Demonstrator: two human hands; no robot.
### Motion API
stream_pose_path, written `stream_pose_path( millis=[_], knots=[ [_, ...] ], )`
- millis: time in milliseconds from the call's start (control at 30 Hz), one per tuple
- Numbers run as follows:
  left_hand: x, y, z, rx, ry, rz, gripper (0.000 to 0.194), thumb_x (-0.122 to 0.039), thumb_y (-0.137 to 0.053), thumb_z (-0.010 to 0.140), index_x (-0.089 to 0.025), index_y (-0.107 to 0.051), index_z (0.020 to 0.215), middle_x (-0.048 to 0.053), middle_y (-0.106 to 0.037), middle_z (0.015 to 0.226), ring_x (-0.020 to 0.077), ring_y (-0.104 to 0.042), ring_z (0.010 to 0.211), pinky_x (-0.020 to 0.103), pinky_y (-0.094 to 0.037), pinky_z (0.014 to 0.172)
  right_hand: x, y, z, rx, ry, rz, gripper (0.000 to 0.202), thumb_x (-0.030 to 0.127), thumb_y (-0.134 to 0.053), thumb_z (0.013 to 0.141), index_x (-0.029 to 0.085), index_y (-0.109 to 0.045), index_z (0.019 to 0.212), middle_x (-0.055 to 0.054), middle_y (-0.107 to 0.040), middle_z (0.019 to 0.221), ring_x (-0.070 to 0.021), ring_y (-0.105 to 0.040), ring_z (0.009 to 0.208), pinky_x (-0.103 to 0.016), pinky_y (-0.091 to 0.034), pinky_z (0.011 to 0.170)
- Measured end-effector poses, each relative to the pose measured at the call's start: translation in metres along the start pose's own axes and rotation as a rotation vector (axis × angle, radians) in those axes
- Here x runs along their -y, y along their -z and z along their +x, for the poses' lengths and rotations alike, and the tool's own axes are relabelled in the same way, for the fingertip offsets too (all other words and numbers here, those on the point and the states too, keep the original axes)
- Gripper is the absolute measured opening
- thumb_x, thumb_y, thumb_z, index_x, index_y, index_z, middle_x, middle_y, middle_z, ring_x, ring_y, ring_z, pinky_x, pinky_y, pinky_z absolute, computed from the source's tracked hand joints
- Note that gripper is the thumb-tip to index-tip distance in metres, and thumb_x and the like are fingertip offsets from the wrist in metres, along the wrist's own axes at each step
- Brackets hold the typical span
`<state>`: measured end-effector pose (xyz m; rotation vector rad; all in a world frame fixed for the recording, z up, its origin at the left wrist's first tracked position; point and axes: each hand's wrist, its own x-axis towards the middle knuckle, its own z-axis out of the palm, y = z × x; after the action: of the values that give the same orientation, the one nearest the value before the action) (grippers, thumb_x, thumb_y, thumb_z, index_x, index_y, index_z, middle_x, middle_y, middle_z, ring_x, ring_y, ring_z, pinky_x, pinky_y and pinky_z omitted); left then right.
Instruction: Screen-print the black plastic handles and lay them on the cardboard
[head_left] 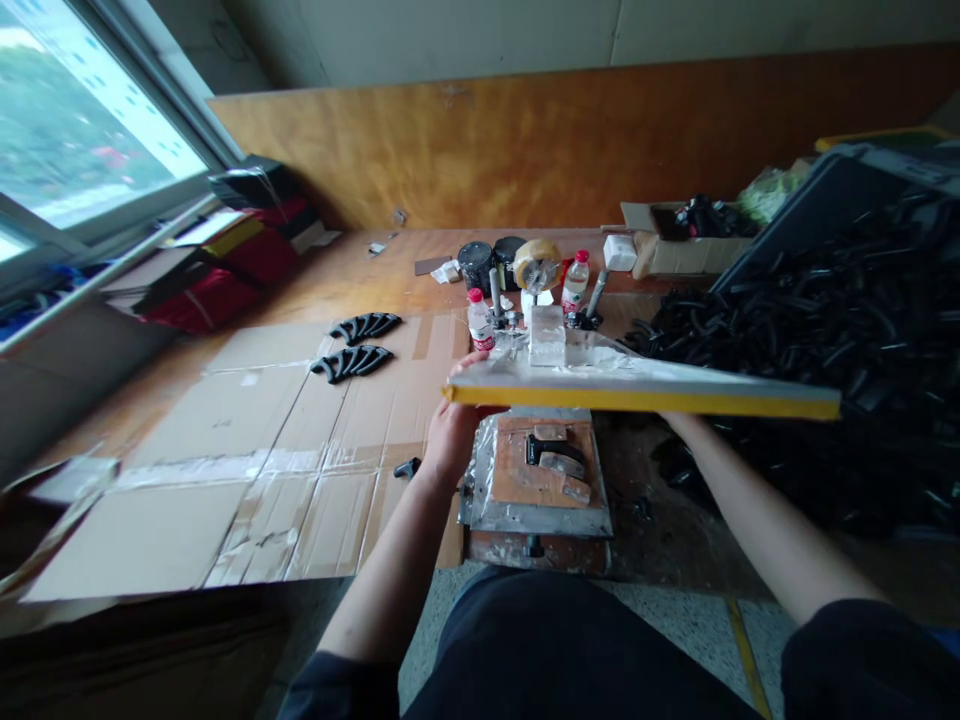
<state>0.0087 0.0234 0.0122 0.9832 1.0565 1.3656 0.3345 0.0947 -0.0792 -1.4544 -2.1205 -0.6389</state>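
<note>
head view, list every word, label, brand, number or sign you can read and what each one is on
No word, brand, number or sign can be read with certainty.
Nearer bottle: pale marks on its red label, too small to read.
Farther bottle: red and white on its label, too small and blurred to read.
Cardboard sheet: faint dark marks, too blurred to tell whether they are print.
</note>
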Motion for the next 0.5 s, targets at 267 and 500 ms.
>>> stream_pose_path(
  millis=[267,500],
  knots=[
    [0.062,-0.019,-0.029,-0.019,0.387,-0.085,0.060,-0.064,-0.055,0.081,-0.015,-0.054,0.115,0.012,-0.069,0.095,0.0187,-0.066,0.076,0.029,-0.052,0.061,0.140,-0.013,-0.063,0.621,-0.194,0.352,0.010,0.025,-0.060,0.087,0.016,-0.059,0.084,-0.012,-0.066,0.092,-0.0226,-0.062,0.091,-0.031,-0.047,0.079],
    [0.129,0.000,-0.082,-0.098,0.716,-0.134,0.042,-0.059,-0.057,0.078,-0.017,-0.055,0.078,0.006,-0.066,0.076,0.0175,-0.064,0.071,0.026,-0.048,0.058,0.159,0.016,-0.061,0.481,-0.103,0.650,0.017,0.027,-0.042,0.096,0.021,-0.054,0.085,-0.006,-0.067,0.088,-0.0194,-0.063,0.084,-0.030,-0.046,0.075]
  ],
)
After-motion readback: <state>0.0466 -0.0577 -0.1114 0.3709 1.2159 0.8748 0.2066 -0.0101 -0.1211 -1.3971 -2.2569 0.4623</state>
